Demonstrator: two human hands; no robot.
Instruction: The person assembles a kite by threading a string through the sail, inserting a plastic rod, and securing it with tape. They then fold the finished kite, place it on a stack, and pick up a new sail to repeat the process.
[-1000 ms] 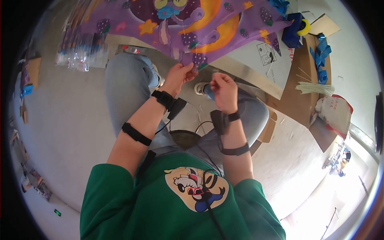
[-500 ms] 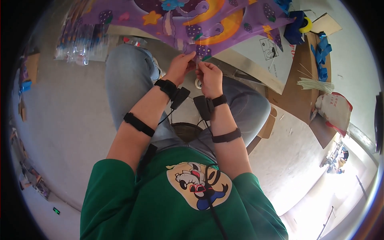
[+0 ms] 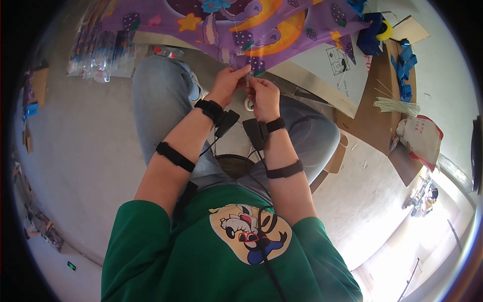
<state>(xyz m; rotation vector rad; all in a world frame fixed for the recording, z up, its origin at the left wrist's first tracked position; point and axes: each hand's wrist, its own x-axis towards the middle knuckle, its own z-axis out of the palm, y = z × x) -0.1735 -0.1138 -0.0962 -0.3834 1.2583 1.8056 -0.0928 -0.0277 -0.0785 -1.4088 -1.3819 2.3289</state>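
Note:
A glossy purple sheet printed with stars, moons and strawberries hangs over the front edge of the table. Its lower point comes down between my two hands. At that corner my left hand pinches the sheet, thumb on top, the other fingers mostly hidden behind. Close beside it, my right hand has thumb and forefinger pressed together on a small clear strip at the same corner. The strip's exact kind is too small to make out.
Clear plastic packets hang at the table's left. To the right are a blue tape dispenser, blue ribbon, thin white sticks, cardboard and a white-red sack. A tape roll lies below my hands.
Both hands stay at the sheet's corner with almost no movement. My left thumb has shifted slightly to the right.

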